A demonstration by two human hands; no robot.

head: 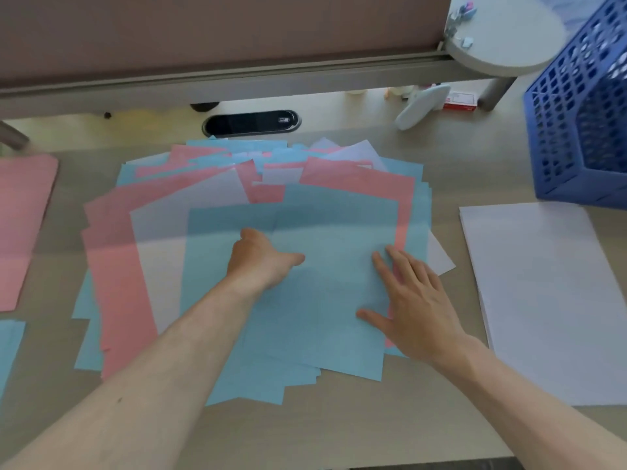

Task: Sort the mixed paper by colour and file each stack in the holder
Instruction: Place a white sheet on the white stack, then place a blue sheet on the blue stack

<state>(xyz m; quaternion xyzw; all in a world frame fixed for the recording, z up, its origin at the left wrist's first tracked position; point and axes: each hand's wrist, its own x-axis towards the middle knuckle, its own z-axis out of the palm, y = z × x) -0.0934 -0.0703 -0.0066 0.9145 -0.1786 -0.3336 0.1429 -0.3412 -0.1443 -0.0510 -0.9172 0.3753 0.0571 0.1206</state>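
Sorting step in hand; filing not yet begun. Your right grip [414, 300] lies flat, fingers straight and spread, pressing the top blue sheet [322, 320] of the mixed pile [115, 266]. It clasps nothing. Your left grip [261, 259] rests on the same sheet, just left of the right grip, with its thumb stretched toward it. Its fingers point away from the camera, so you cannot tell whether they are curled or pinching paper.

The pile sits directly under both grips, with pink, blue and white sheets fanned and overlapping.

Sorted so far:
- white stack [543, 300], just right of the right grip
- pink stack [23, 215], well left of the left grip
- blue stack [10, 347], nearer you than the pink one, at the frame edge

The holder [583, 123] stands beyond the right grip, past the white stack, on the surface [339, 429].

Judgement: the next move calls for freeing the top blue sheet alone and carrying it to the blue stack far left. Pin the sheets beneath so they do not drag along.
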